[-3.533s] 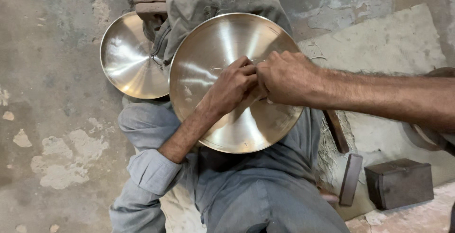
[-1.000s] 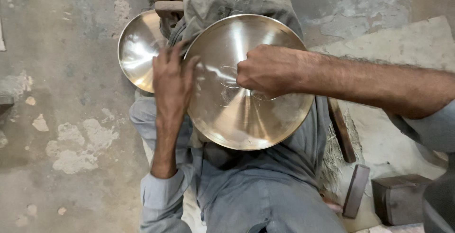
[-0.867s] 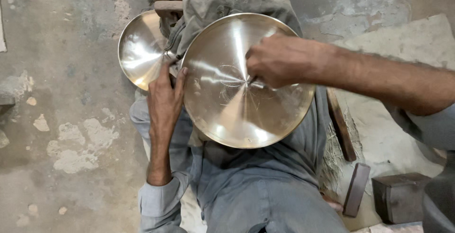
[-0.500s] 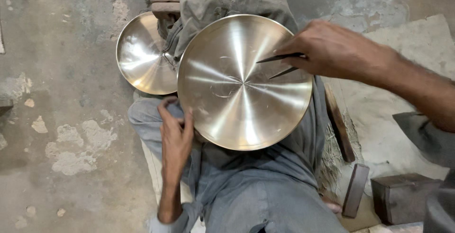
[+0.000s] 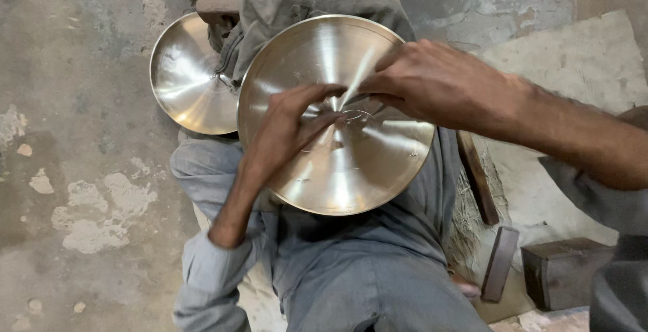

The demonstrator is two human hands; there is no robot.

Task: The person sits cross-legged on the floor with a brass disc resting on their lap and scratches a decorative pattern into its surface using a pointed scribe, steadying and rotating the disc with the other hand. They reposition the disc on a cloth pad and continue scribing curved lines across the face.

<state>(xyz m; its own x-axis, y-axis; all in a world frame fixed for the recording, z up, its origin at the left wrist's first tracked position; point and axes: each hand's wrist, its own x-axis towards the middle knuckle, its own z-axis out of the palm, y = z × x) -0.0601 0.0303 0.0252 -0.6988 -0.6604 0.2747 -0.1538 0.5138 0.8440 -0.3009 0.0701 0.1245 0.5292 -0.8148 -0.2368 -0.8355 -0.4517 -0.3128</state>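
The big round shiny brass-coloured metal dish (image 5: 337,113) was held up on the lap, on the grey trousers (image 5: 364,271), tilted a little toward the camera. It looked hard and stiff, and it was judged to be a bit heavy for its size. Its face was smooth and slippery, so it would best be held by its raised rim, not by the middle. Thin scratch marks and bright streaks of light were seen near its centre.

The left hand (image 5: 290,133) was laid on the dish with the fingers bent, pressing close to the centre; nothing could be seen held in it. The right hand (image 5: 432,82) was curled shut around a thin pointed metal tool (image 5: 356,79), whose tip was set near the middle of the dish.

A second shiny round metal dish (image 5: 189,75) was seen just behind, on the left, above the grey concrete floor (image 5: 74,170).
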